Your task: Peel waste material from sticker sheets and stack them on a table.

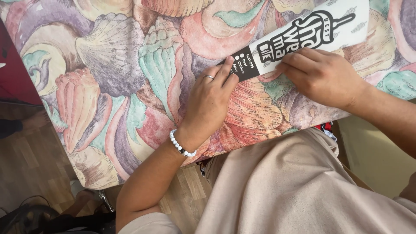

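On the shell-patterned surface [121,65], a long white paper sleeve with a black end [299,37] lies slanted, and everything else sits around it. At the sleeve's black lower-left end, the left hand [210,102], wearing a ring [209,77] and a white bead bracelet [181,146], lies flat with fingers together, fingertips pressing the black part. Against the sleeve's lower edge, further right, the right hand [323,76] presses down with curled fingers, gripping nothing.
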